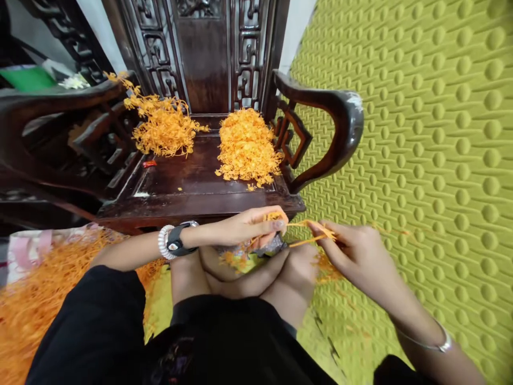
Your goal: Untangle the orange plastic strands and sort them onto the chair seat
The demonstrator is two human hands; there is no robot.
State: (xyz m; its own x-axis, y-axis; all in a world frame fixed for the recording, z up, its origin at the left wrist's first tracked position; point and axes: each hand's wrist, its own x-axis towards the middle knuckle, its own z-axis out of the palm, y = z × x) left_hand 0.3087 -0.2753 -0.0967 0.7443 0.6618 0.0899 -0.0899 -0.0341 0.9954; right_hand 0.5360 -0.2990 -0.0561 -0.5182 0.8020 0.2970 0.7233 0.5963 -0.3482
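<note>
My left hand (262, 224) is closed on small orange plastic pieces, its thumb pressed over them above my lap. To its right, my right hand (352, 246) pinches thin orange plastic strands (306, 241) that stretch between the two hands. The exact shape of these strands is partly hidden by my fingers and blurred. Below the hands, a few loose orange bits (235, 259) lie near my legs, beside something grey and glittery that is mostly covered.
On the dark carved wooden chair (200, 203) ahead rest a loose orange pile (164, 125) and a denser orange pile (248, 147), with a small red wrapper (149, 163). A large orange heap (68, 278) spreads at left. Yellow-green textured matting (420, 160) covers the right.
</note>
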